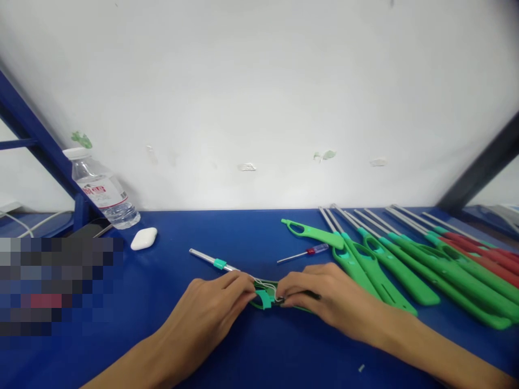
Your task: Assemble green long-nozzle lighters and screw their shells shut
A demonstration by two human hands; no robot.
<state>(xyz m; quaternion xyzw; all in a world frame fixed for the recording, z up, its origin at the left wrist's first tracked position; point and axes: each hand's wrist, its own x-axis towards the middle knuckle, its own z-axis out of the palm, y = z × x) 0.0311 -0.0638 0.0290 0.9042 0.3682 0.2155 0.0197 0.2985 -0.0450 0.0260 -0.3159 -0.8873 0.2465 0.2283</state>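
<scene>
An opened green long-necked lighter lies between my hands, its inside showing white wires and a teal piece. Its metal tube points up and left, with a teal collar around it. My left hand is closed in a pinch at the tube end of the handle. Closed too, my right hand pinches at a small dark part inside the handle, mostly hidden by the fingers. Just beyond lies a loose green half shell. A screwdriver with a red and clear handle rests in front of that shell.
Several green lighters and some red ones lie in a row at the right. A water bottle leans at the left rear, near a white case. A white wall backs the blue table.
</scene>
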